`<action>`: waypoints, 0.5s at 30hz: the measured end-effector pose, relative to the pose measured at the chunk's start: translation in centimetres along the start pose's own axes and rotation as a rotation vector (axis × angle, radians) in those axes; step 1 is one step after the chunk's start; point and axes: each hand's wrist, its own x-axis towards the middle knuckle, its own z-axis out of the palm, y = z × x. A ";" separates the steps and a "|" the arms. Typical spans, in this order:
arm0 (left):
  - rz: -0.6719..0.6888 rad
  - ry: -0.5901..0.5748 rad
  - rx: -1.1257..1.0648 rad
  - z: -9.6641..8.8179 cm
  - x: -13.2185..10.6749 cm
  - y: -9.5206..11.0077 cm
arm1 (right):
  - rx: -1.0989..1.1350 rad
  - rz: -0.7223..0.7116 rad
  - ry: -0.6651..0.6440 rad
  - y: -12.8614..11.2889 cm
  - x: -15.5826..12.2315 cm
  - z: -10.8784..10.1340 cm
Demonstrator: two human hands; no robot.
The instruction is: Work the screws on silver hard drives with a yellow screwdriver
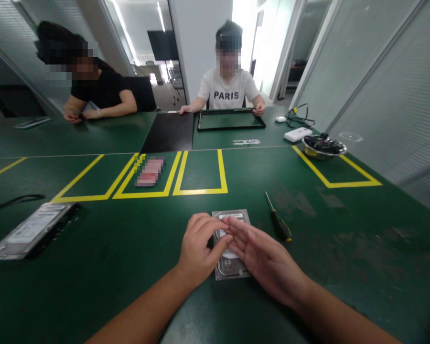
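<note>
A silver hard drive (232,267) lies flat on the green table (129,267) right in front of me. My left hand (197,248) rests on its left side, fingers curled, thumb and fingertips touching the drive's top. My right hand (261,255) lies over its right side with fingers stretched out flat and close together, fingertips meeting those of the left hand. Both hands cover the drive's middle. A screwdriver (278,223) with a black and yellow handle lies just right of the drive, untouched.
A second drive (32,229) lies at the left. Yellow tape boxes (200,174) mark the table; one holds a pinkish card (149,172). A metal bowl (323,147), white box (298,134), black frame (230,119) and black sheet (169,133) lie farther off. Two people sit opposite.
</note>
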 end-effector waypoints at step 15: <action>-0.064 0.082 -0.017 0.1 0.1 0.2 | -0.015 0.023 -0.031 0.4 -0.5 0.0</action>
